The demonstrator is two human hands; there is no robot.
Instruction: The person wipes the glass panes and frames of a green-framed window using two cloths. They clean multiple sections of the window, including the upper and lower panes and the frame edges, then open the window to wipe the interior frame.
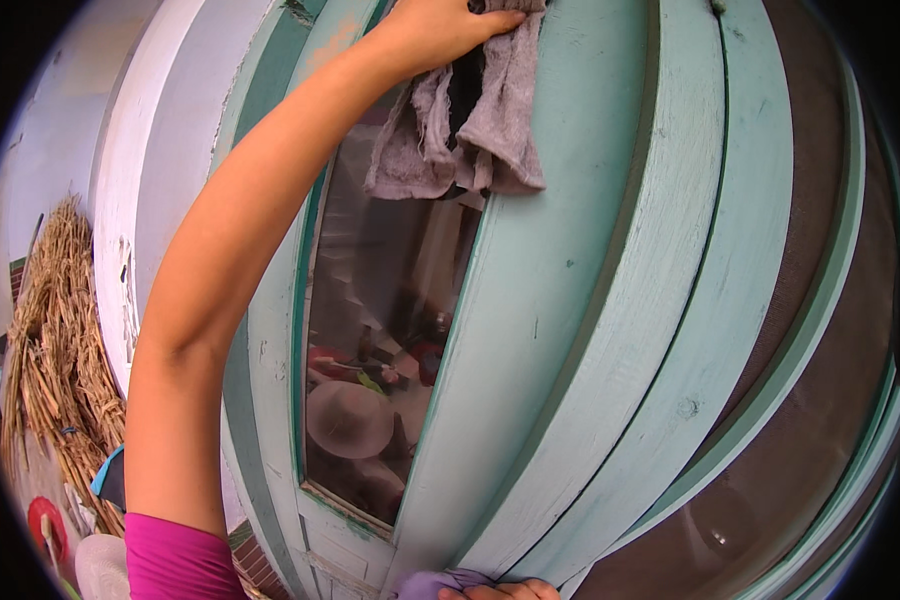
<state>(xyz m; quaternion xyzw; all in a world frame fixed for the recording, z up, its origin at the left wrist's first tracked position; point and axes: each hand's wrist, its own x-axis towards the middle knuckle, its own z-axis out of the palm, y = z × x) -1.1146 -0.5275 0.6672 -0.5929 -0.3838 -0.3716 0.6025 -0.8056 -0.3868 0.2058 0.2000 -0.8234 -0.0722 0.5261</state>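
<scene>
My left arm reaches up along a green-painted wooden door frame [530,300]. At the top edge, my left hand [435,32] grips a grey-mauve cloth rag [505,115], its thumb lying over the fabric and its other fingers mostly out of sight. The rag hangs in folds over the upper part of a narrow glass pane [370,290]. Low down at the bottom edge, the fingers of my right hand [505,590] are curled beside a purple cloth [440,582] and seem to hold it against the frame; most of that hand is cut off.
More green boards and dark panes [740,510] curve away on the right. To the left stands a white wall edge [155,130], with a bundle of dry stalks [65,340] leaning behind it. A red round object [46,525] lies low at the left. The glass shows blurred reflections.
</scene>
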